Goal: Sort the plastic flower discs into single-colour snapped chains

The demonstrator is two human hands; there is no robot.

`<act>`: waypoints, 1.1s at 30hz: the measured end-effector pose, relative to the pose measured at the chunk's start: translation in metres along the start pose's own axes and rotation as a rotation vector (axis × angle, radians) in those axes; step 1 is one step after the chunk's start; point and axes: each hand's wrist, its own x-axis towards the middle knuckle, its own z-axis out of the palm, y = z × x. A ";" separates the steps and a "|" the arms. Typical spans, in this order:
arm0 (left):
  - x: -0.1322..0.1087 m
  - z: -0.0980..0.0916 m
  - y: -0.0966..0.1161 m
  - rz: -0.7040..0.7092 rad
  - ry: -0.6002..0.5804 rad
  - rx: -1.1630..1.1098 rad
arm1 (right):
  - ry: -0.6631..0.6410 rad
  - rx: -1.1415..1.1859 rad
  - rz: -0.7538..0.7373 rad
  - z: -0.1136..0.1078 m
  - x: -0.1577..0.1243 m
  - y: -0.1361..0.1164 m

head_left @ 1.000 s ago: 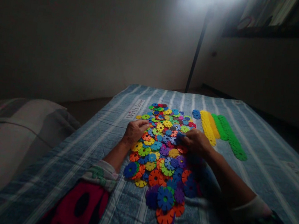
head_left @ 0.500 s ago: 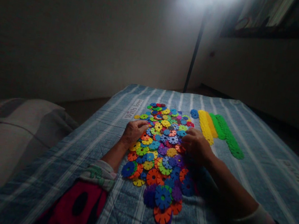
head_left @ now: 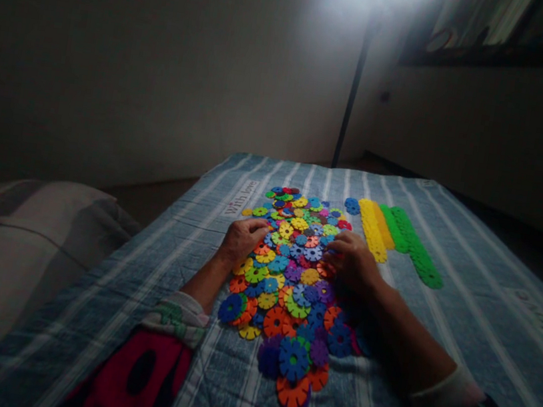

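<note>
A spread-out pile of notched plastic discs (head_left: 275, 322), in orange, blue, yellow, green and purple, lies in the middle of the bed. My left hand (head_left: 242, 240) is at the pile's left edge, thumb and fingertips pinched together over the discs. Whatever is between them is too small to make out. Across the pile, my right hand (head_left: 355, 261) bends its fingers inward over the right edge. Its fingertips are partly hidden behind the hand and in shadow, so what they hold is unclear.
Right of the pile lie overlapping disc rows: yellow (head_left: 372, 231), orange (head_left: 385, 227) and green (head_left: 414, 247). A blue disc group (head_left: 352, 206) sits beside them. A striped blue cloth (head_left: 169, 243) covers the bed. Grey fabric (head_left: 39, 238) is at left; a dark pole (head_left: 350, 107) stands behind.
My right hand has shifted slightly left over the pile, its forearm following. The left hand stays pinched in nearly the same place. The disc rows look unchanged.
</note>
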 end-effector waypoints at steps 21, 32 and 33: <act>-0.001 -0.001 0.001 0.009 -0.019 -0.015 | 0.064 -0.031 -0.055 0.010 -0.004 0.006; -0.002 -0.001 0.004 0.013 -0.034 0.016 | -0.008 -0.083 -0.007 0.006 -0.002 0.004; -0.002 -0.001 0.004 0.016 -0.034 0.017 | -0.007 -0.092 0.001 0.005 -0.001 0.004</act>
